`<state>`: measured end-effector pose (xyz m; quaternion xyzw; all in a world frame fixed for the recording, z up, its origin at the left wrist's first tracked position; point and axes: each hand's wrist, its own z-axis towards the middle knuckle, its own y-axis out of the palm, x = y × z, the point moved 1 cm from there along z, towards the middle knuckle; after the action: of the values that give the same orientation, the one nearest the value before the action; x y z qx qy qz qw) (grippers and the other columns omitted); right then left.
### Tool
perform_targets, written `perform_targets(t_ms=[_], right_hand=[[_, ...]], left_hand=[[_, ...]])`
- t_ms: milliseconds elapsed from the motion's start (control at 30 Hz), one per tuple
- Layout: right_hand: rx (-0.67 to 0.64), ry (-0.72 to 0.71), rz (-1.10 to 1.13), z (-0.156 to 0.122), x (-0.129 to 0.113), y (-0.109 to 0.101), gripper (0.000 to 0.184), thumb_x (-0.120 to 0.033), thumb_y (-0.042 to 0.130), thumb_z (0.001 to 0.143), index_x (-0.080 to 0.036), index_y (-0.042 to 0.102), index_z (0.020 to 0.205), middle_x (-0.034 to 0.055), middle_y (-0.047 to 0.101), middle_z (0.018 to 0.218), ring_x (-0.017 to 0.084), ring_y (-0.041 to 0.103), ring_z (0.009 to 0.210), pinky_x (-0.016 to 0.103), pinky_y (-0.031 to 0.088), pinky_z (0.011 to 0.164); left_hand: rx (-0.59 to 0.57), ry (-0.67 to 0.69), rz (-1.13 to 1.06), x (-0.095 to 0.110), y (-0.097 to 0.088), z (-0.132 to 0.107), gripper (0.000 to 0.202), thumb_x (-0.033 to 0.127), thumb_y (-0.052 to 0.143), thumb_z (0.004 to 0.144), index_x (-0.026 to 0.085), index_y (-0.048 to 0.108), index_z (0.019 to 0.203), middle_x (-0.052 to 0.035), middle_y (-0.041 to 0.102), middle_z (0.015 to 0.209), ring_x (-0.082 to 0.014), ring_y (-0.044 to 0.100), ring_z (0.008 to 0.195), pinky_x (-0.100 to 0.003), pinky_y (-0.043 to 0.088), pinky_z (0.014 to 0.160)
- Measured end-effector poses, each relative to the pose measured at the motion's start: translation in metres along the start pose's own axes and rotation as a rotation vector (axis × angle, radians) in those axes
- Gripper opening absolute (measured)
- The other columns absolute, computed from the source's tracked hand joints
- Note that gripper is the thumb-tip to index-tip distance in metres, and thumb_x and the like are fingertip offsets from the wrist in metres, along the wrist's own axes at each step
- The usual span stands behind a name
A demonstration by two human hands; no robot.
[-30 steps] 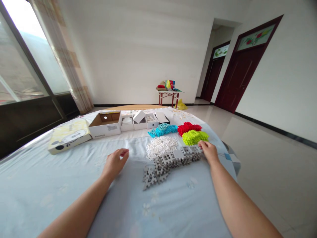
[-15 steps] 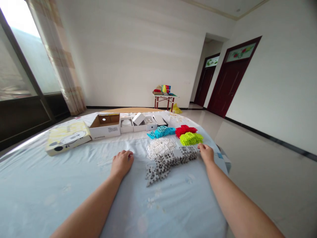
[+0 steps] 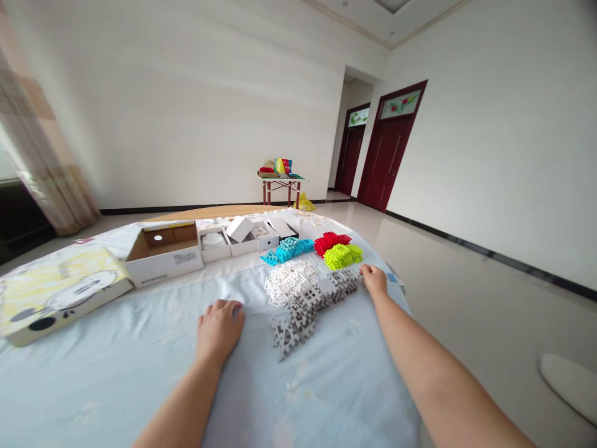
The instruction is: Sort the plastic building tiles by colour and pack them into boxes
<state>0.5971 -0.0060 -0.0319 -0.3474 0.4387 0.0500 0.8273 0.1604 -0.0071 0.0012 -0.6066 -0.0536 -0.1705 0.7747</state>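
My left hand [image 3: 218, 328] lies flat, palm down, on the pale blue cloth [image 3: 140, 367], fingers apart and holding nothing, a little left of a pile of grey interlocking plastic pieces [image 3: 311, 306]. My right hand [image 3: 373, 279] rests at the right end of that grey pile, its fingertips curled against the pieces. Behind the grey pile lie white pieces [image 3: 289, 277], blue pieces [image 3: 286, 249], red pieces [image 3: 330, 242] and lime-green pieces [image 3: 343, 255].
An open cardboard box [image 3: 163, 252] and several small white boxes [image 3: 242, 235] stand in a row at the back. A flat yellow box [image 3: 56, 292] lies far left. The table's right edge drops to a tiled floor. A small red-legged table [image 3: 280, 185] stands by the far wall.
My left hand has come down from hovering to lie flat on the cloth. The view has swung to the right. My right hand has stayed at the grey pile's end.
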Motion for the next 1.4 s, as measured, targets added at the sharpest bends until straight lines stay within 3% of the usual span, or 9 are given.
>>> perform_targets(t_ms=[433,633,867,1233,1400], right_hand=[[-0.049,0.064,0.185,0.016,0.005,0.002,0.038,-0.045,0.044,0.072,-0.016,0.067,0.069,0.0082,0.069,0.070,0.019,0.059,0.060,0.026,0.042,0.056],[-0.040,0.146,0.451,0.037,-0.007,0.014,0.038,-0.047,0.050,0.070,-0.014,0.067,0.076,0.0078,0.068,0.071,0.015,0.055,0.055,0.024,0.041,0.049],[-0.088,0.244,0.656,0.034,-0.009,0.019,0.040,-0.047,0.054,0.069,-0.011,0.066,0.081,0.0062,0.065,0.069,0.012,0.051,0.051,0.022,0.040,0.046],[-0.129,0.265,0.722,0.037,-0.007,0.029,0.038,-0.048,0.056,0.069,-0.012,0.066,0.080,0.0038,0.064,0.066,0.011,0.052,0.050,0.023,0.041,0.045],[-0.166,0.204,0.604,0.039,0.001,0.036,0.042,-0.051,0.051,0.070,-0.012,0.066,0.079,0.0061,0.066,0.067,0.014,0.053,0.051,0.025,0.042,0.047]], left_hand=[[-0.032,0.070,0.032,-0.004,0.002,-0.012,0.037,0.040,0.039,0.083,0.024,0.061,0.107,-0.0075,0.056,0.113,-0.0248,0.047,0.104,-0.039,0.035,0.086],[0.019,0.098,0.090,0.001,0.003,-0.013,0.034,0.039,0.038,0.085,0.022,0.061,0.104,-0.0074,0.058,0.106,-0.0232,0.048,0.100,-0.039,0.035,0.086],[0.063,0.093,0.084,0.004,0.004,-0.017,0.031,0.039,0.039,0.086,0.022,0.060,0.101,-0.0064,0.058,0.103,-0.0211,0.050,0.097,-0.037,0.038,0.085],[0.083,0.014,0.065,0.015,-0.002,-0.022,0.025,0.031,0.042,0.084,0.021,0.060,0.098,-0.0072,0.058,0.101,-0.0208,0.049,0.096,-0.037,0.038,0.087],[0.069,-0.023,0.059,0.021,-0.006,-0.024,0.024,0.028,0.043,0.083,0.021,0.061,0.098,-0.0072,0.057,0.101,-0.0209,0.048,0.097,-0.036,0.036,0.088]])
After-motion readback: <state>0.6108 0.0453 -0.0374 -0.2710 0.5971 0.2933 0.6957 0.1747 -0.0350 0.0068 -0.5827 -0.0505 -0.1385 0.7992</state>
